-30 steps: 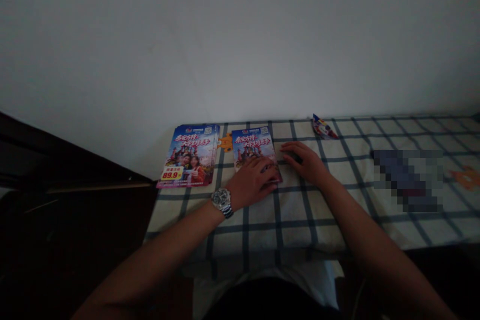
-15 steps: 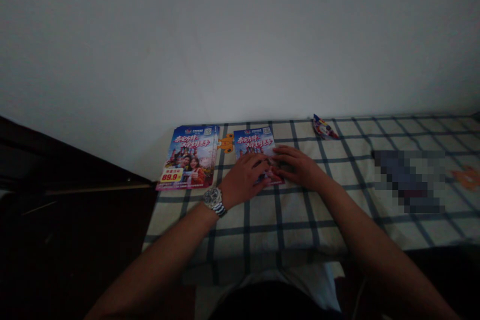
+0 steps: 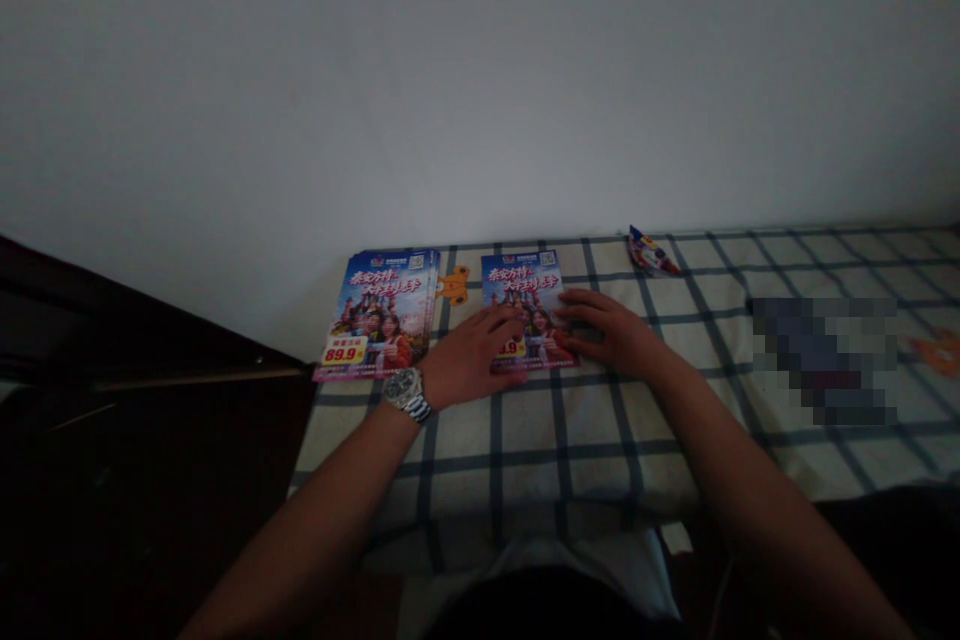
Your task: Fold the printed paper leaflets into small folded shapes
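Observation:
A printed flyer (image 3: 523,282) with a blue top and a pink lower edge lies flat on the checked cloth, roughly in the middle. My left hand (image 3: 476,355), with a metal watch at the wrist, rests over the flyer's left side, fingers stretched out and covering part of it. At its right edge is my right hand (image 3: 606,332), fingers apart and slightly bent, the tips touching that edge. Neither hand is closed round anything. Left of them lies a stack of matching flyers (image 3: 382,310), their edges a little uneven.
The blue-and-white checked cloth (image 3: 525,440) covers the surface against a plain wall (image 3: 480,80). A small crumpled packet (image 3: 651,253) lies near the wall at right. Further right is a blurred-out dark object (image 3: 817,355). A dark panel (image 3: 150,320) stands at left.
My left hand has slid left, uncovering more of the flyer. The flyer sits slightly further right and straighter. My right hand has shifted slightly right along with its edge.

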A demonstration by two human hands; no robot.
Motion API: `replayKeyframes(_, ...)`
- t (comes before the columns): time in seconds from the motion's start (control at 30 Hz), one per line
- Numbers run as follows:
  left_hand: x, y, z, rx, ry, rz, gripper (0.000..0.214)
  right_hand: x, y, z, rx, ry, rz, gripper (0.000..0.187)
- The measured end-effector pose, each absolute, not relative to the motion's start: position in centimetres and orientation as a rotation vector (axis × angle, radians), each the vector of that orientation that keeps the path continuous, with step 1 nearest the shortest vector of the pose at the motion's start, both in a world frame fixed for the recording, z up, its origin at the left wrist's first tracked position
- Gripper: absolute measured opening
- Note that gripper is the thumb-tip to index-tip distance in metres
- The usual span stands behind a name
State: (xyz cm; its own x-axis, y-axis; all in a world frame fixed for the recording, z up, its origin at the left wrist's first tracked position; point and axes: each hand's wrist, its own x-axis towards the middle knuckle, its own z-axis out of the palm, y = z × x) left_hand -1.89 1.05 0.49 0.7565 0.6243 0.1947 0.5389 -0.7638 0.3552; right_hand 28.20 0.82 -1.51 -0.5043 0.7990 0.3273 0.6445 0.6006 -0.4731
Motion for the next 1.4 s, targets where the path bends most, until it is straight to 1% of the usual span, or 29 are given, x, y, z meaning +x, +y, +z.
replayKeyframes(0.07, -1.9, 1.1, 0.4, 2.679, 0.906, 0.421, 0.064, 28.2, 0.8, -1.5, -1.145, -2.308, 0.399, 0.039)
replayKeyframes(0.2, -1.7, 1.0, 0.4, 2.696, 0.910, 0.433, 0.059, 28.1, 0.7, -1.4, -1.139, -2.304, 0.402, 0.039)
replayKeyframes(0.37, -1.6, 1.0, 0.6, 2.702, 0.919, 0.451, 0.039, 28.0, 0.6, -1.0, -1.140, -2.289, 0.432, 0.036)
replayKeyframes(0.53, -1.4, 1.2, 0.6, 2.691, 0.948, 0.509, 0.027, 28.0, 0.1, -0.1, -1.063, -2.262, 0.527, 0.029)
replayKeyframes(0.6, -1.3, 1.3, 0.7, 2.688, 0.956, 0.519, 0.023, 27.8, -0.1, 0.2, -1.043, -2.260, 0.567, 0.033)
replayKeyframes(0.67, -1.1, 1.3, 0.8, 2.682, 0.958, 0.524, 0.022, 27.6, -0.2, 0.4, -1.009, -2.273, 0.605, 0.033)
replayKeyframes(0.8, -1.1, 1.3, 1.0, 2.669, 0.969, 0.531, 0.023, 27.2, 0.0, 0.3, -0.950, -2.300, 0.627, 0.014)
replayKeyframes(0.9, -1.2, 1.2, 1.2, 2.670, 0.948, 0.527, 0.024, 27.1, 0.1, 0.1, -0.966, -2.309, 0.580, 0.008)
replayKeyframes(1.03, -1.6, 1.1, 1.3, 2.678, 0.929, 0.540, 0.032, 27.3, -0.2, 0.4, -1.036, -2.318, 0.581, 0.009)
replayKeyframes(1.27, -1.5, 1.0, 1.4, 2.627, 0.981, 0.585, 0.023, 27.5, -0.7, 0.4, -1.218, -2.254, 0.590, 0.014)
replayKeyframes(1.4, -1.4, 0.9, 1.2, 2.585, 1.057, 0.644, 0.021, 27.3, -0.9, 0.4, -1.224, -2.230, 0.604, 0.015)
